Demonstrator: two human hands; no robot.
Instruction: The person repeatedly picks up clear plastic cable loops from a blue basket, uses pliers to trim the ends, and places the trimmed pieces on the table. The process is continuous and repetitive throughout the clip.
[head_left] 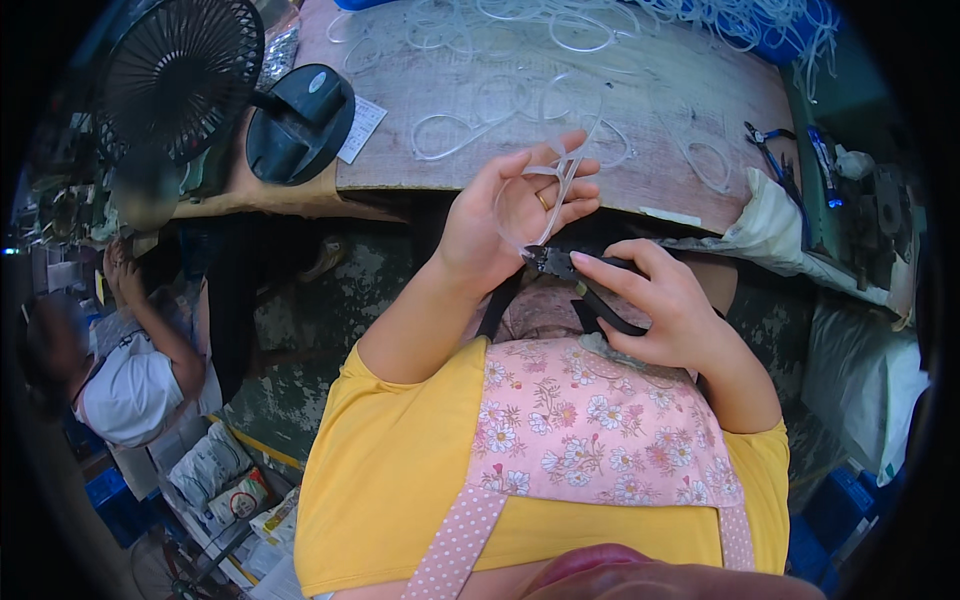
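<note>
My left hand [505, 205], palm up with its fingers loosely curled, holds a loop of clear plastic tubing [563, 180] that runs across the fingers. A ring sits on one finger. In my right hand [665, 305] is a pair of cutting pliers [552, 263] with black handles, gripped between fingers and thumb. The dark jaws are at the lower end of the tubing, close beside my left palm; whether they are closed on it I cannot make out. Both hands are held over my lap, just in front of the table edge.
On the wooden table [400, 170] lie several clear tubing loops [450, 137], with a heap of tubing [740, 22] in a blue container at the far right. A black fan [180, 80] stands left. More pliers [770, 150] and a blue marker [825, 165] lie right. Another person [140, 375] sits at left.
</note>
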